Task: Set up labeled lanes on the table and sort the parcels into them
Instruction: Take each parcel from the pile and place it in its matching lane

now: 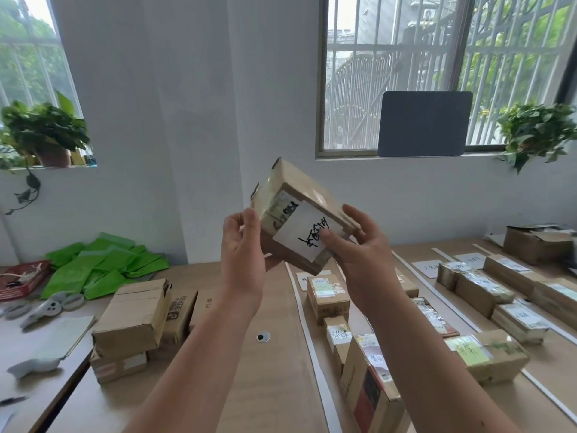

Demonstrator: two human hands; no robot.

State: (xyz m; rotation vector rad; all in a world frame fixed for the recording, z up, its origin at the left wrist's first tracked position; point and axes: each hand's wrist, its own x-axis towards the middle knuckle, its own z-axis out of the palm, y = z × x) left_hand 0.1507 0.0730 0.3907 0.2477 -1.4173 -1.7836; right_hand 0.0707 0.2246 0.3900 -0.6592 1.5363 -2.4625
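Observation:
I hold a small brown cardboard parcel [299, 195] up in the air in front of me, tilted, with a white handwritten label [304, 237] facing me. My left hand [242, 245] grips its left lower side. My right hand [359, 242] grips its right side, the thumb lying on the label. Below, white strips [304, 323] divide the wooden table [274, 385] into lanes. Several labeled parcels lie in those lanes, such as one [327, 296] near the left strip and one with a yellow note [487, 357].
A stack of unsorted boxes [137, 323] sits left of the lanes. Green mailer bags [103, 270], scissors [50, 307] and paper lie further left. White lane cards [431, 267] mark the far ends. A larger open box [537, 245] stands at back right. Potted plants sit on the sills.

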